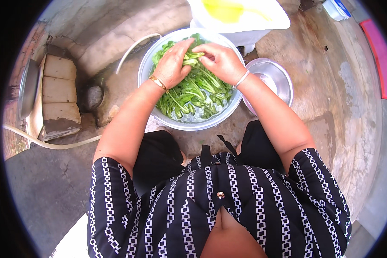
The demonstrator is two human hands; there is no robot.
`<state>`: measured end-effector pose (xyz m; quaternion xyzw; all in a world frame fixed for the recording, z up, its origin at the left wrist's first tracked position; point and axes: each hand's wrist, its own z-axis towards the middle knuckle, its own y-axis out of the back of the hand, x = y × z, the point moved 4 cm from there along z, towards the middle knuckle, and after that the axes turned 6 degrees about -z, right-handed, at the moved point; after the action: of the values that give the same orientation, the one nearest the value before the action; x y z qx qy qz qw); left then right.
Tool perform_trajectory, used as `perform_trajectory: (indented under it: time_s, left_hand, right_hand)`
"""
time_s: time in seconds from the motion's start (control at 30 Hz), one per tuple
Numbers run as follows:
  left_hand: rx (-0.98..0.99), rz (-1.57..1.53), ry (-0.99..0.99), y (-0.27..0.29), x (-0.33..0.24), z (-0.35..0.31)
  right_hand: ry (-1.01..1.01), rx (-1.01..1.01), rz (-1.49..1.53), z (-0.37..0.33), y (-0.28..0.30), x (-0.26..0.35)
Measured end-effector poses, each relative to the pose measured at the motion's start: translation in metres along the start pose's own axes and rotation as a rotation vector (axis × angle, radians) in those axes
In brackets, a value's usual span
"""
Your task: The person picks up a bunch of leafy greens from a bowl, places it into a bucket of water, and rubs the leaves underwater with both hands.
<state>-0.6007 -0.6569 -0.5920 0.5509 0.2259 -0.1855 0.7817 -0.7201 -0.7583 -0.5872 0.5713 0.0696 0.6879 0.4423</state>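
A wide pale basin (142,81) holds water and a heap of leafy greens (193,92) with light green stems. Over the far part of the heap, my left hand (173,62) curls round some of the greens, its fingers partly hidden among the leaves. Close beside it, my right hand (221,60) pinches a few stems between thumb and fingers. Both wrists wear a bracelet and sit above the basin's rim. The lower ends of the stems lie in the water toward me.
At the basin's right stands a shiny metal bowl (284,84). Behind is a white tub (245,23) with something yellow in it. A pale hose (129,53) runs on the left, near a tiled block (60,90). A pink-red panel (378,60) is at far right.
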Motion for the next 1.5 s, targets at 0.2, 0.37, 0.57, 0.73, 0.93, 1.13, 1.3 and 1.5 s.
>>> perform_trajectory:
  time_s: [0.2,0.37,0.57,0.73,0.93,1.13,1.3,1.5]
  left_hand:
    - [0.003,-0.043,0.07,0.004,0.01,-0.006]
    - [0.035,-0.144,0.179,0.013,0.008,-0.007]
    - [-0.072,-0.275,0.127,0.021,0.015,-0.007]
    - [-0.173,-0.494,0.201,0.045,0.027,-0.005]
    - [-0.338,-0.629,0.073,0.094,-0.003,0.0]
    - [-0.509,-0.602,0.07,0.147,-0.026,-0.011]
    - [-0.602,-0.599,0.18,0.162,-0.008,-0.023]
    - [-0.266,-0.358,0.225,0.098,-0.052,-0.002]
  right_hand:
    - [0.023,-0.055,0.336,0.004,-0.007,0.014]
    - [-0.015,-0.183,0.003,0.01,0.005,0.007]
    - [0.096,-0.107,-0.113,0.011,-0.007,0.024]
    - [-0.005,-0.183,0.044,0.023,0.016,0.015]
    - [0.028,-0.345,0.066,0.028,0.059,0.048]
    - [-0.12,-0.481,0.358,0.029,0.091,0.047]
    - [-0.093,-0.549,0.317,0.02,0.117,0.025]
    - [0.022,-0.13,0.039,0.016,0.055,0.064]
